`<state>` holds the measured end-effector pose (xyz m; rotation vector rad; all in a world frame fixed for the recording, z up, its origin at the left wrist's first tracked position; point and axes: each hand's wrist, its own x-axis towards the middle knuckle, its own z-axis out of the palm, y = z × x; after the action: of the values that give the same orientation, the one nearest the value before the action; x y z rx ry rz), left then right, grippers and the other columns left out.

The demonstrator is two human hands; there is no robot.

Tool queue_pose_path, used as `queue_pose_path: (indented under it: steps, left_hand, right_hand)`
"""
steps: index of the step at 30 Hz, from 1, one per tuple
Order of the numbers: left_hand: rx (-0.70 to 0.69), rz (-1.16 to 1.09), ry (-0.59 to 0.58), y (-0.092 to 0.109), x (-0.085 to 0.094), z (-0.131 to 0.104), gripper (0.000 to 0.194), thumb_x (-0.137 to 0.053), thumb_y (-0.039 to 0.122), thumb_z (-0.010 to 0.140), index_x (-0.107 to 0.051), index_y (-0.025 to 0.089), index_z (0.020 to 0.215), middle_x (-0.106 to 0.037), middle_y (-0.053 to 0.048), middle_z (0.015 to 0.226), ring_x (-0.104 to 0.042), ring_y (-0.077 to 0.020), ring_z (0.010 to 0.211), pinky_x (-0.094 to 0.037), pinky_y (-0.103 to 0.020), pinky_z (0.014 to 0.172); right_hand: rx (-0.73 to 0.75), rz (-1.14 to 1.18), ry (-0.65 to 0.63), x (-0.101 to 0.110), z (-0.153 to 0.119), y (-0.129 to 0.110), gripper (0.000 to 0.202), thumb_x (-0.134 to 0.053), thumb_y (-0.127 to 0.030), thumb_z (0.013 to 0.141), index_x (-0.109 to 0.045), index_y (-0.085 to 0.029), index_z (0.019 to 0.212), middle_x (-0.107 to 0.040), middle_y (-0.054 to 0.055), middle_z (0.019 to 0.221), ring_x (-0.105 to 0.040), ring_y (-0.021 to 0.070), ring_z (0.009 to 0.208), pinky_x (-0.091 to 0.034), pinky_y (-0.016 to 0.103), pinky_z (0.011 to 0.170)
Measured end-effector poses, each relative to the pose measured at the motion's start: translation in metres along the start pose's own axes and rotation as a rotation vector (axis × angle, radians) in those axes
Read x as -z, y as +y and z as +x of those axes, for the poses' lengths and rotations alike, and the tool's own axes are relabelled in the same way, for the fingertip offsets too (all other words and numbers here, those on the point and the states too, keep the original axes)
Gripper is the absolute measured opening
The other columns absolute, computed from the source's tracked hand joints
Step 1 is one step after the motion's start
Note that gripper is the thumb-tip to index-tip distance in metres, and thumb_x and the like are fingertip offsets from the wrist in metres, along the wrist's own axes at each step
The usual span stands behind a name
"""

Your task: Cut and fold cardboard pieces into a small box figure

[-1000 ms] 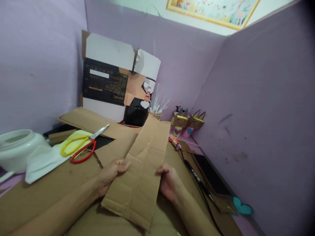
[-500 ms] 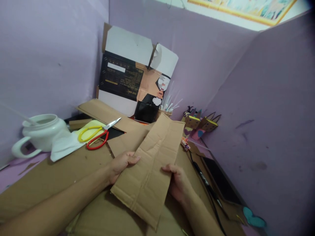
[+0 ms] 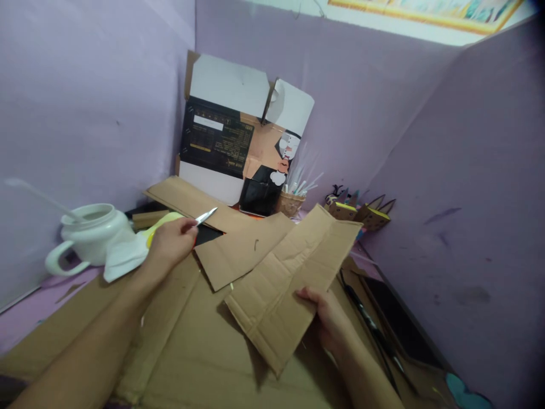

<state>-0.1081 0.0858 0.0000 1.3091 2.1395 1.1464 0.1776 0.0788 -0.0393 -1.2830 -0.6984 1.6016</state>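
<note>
Bare at left hand (image 3: 170,244) and right hand (image 3: 327,318). Bare also along left forearm (image 3: 93,335) and right forearm (image 3: 364,372), down to bottom edge of view. Slender, tapering toward hands. Too blurred at fingernails for detail.

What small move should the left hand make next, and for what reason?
Probably it should close on the scissors and lift them: the left hand is right over them, with the blades pointing away, while the right hand holds the cardboard strip.
</note>
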Motion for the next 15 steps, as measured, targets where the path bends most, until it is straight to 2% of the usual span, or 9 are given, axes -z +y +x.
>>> queue_pose_path:
  steps: [1,3,7,11,15]
  left_hand:
    - [-0.015,0.158,0.052,-0.005,0.009,0.007,0.033,-0.049,0.028,0.071,-0.06,0.013,0.099,-0.061,-0.016,0.103,-0.052,-0.0349,0.101,-0.039,-0.042,0.08]
    - [-0.036,0.381,0.076,-0.014,0.019,0.017,0.034,-0.05,0.024,0.067,-0.061,0.014,0.098,-0.062,-0.017,0.097,-0.054,-0.0375,0.096,-0.04,-0.042,0.075]
    - [-0.094,0.646,0.009,-0.024,0.014,0.028,0.032,-0.056,0.021,0.059,-0.061,0.016,0.091,-0.061,-0.018,0.092,-0.055,-0.0379,0.092,-0.042,-0.038,0.066]
    - [-0.158,0.787,-0.046,-0.025,0.005,0.029,0.028,-0.052,0.025,0.065,-0.056,0.013,0.09,-0.058,-0.019,0.094,-0.054,-0.0371,0.092,-0.042,-0.037,0.065]
    - [-0.198,0.82,-0.08,-0.02,0.007,0.023,0.026,-0.045,0.027,0.073,-0.051,0.011,0.094,-0.058,-0.017,0.092,-0.055,-0.0342,0.09,-0.043,-0.036,0.067]
  right_hand:
    - [-0.002,0.001,0.003,0.001,0.001,0.0,0.022,-0.062,-0.015,0.048,-0.061,-0.017,0.07,-0.067,0.004,0.062,-0.058,0.0212,0.057,-0.044,0.034,0.058]
    - [0.001,0.001,0.0,0.003,0.003,0.001,0.022,-0.062,-0.015,0.049,-0.061,-0.018,0.071,-0.067,0.004,0.063,-0.058,0.0213,0.057,-0.044,0.034,0.058]
    - [0.006,0.013,-0.034,0.003,0.005,0.001,0.02,-0.062,-0.014,0.049,-0.062,-0.018,0.069,-0.066,0.004,0.062,-0.057,0.0215,0.057,-0.043,0.034,0.059]
    - [0.04,0.023,-0.049,0.001,0.002,-0.001,0.018,-0.061,-0.014,0.05,-0.061,-0.017,0.068,-0.065,0.004,0.063,-0.057,0.0208,0.057,-0.043,0.035,0.06]
    - [0.095,0.042,-0.026,0.0,0.001,-0.002,0.021,-0.062,-0.014,0.048,-0.062,-0.017,0.069,-0.066,0.004,0.067,-0.057,0.0202,0.059,-0.044,0.034,0.061]
